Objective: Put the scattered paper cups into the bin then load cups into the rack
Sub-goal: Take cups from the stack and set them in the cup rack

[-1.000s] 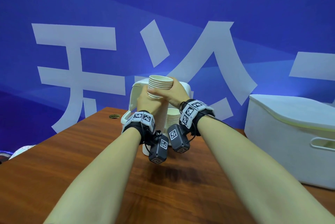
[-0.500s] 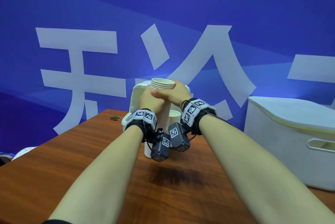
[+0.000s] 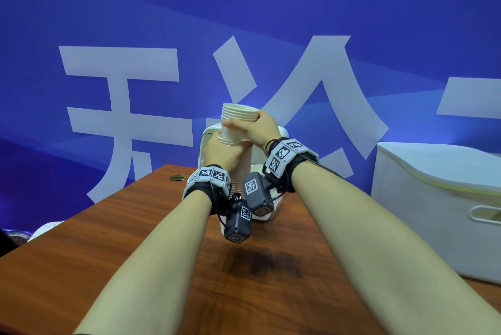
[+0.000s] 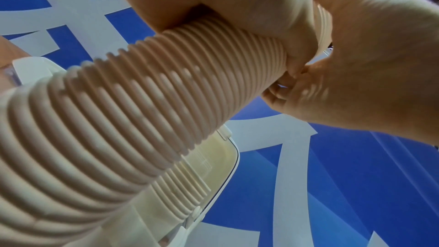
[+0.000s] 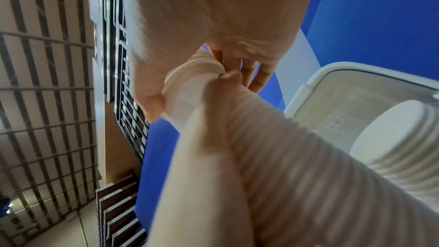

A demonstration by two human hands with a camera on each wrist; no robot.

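Observation:
A tall stack of ribbed paper cups (image 3: 242, 163) stands upright over the far end of the table, in front of the white cup rack (image 3: 208, 136). My left hand (image 3: 221, 151) grips the stack just under its top rim. My right hand (image 3: 249, 124) grips the top few cups (image 3: 238, 115), which stick up partly out of the stack. In the left wrist view the stack (image 4: 166, 100) runs down toward the rack (image 4: 213, 166). The right wrist view shows a second cup stack (image 5: 392, 138) inside the rack (image 5: 356, 74).
A large white lidded bin (image 3: 433, 199) stands at the right on the brown wooden table (image 3: 108, 239). A round cable hole (image 3: 176, 178) lies at the table's far left corner. A blue wall with large white characters rises close behind.
My right hand has lifted the top few cups a little, so a bare cup wall now shows between them and the lower stack. The left hand keeps its hold.

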